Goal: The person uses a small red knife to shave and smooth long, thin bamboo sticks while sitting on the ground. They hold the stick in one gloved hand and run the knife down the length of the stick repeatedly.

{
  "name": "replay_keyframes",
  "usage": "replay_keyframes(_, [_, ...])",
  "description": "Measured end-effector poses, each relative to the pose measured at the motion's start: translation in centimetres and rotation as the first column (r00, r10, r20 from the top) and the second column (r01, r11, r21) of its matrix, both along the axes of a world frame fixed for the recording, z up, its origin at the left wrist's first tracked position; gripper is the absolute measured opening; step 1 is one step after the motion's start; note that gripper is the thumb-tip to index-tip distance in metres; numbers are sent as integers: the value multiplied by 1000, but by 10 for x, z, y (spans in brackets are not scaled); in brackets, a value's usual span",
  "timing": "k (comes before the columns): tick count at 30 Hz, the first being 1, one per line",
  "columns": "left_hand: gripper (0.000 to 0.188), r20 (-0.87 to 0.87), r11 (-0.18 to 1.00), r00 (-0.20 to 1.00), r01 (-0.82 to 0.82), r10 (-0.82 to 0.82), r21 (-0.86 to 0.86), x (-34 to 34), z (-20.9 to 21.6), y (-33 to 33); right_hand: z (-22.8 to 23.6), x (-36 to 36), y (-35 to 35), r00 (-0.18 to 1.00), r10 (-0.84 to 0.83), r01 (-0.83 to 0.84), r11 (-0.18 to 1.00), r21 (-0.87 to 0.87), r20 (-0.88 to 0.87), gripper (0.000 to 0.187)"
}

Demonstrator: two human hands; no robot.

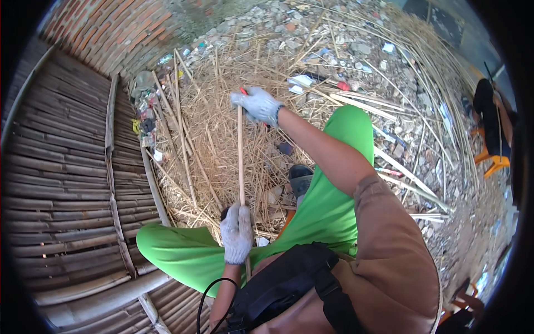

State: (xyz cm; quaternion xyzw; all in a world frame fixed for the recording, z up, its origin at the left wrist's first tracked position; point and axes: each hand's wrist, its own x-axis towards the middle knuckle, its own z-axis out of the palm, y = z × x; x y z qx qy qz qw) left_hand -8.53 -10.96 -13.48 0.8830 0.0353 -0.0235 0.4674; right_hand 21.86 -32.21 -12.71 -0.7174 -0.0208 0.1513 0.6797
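Note:
A long, slim, pale bamboo stick (241,161) runs away from my lap. My left hand (237,234), in a whitish knitted glove, is closed around its near part, between my knees. My right hand (258,106), gloved the same way, is closed at the stick's far end. Small red parts of a tool (243,91) show at the right hand's fingers and under its palm; the rest is hidden, so its kind cannot be told. Under the stick lies a heap of straw-coloured shavings (206,128).
A bamboo slat wall (67,183) stands at my left, a brick wall (111,33) beyond it. Cut bamboo strips (409,175) lie on the rubble at right. My sandalled foot (301,177) is near the shavings. At far right, a person sits on an orange stool (493,161).

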Motion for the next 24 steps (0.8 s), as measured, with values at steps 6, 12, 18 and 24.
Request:
replay_keyframes(6, [33, 111, 994, 993, 18, -30, 108, -1, 16, -12, -3, 0, 3, 995, -75, 70, 995, 77, 63, 48])
replay_keyframes(12, [43, 254, 983, 965, 13, -61, 185, 73, 19, -16, 4, -34, 30, 996, 48, -34, 980, 194, -69, 51])
replay_keyframes(18, [49, 209, 999, 978, 20, -12, -36, 145, 23, -20, 9, -48, 37, 980, 199, -197, 975, 101, -17, 54])
replay_keyframes(24, [48, 218, 981, 971, 56, -97, 186, 118, -4, -25, -16, -8, 33, 993, -120, 120, 990, 74, 1, 48])
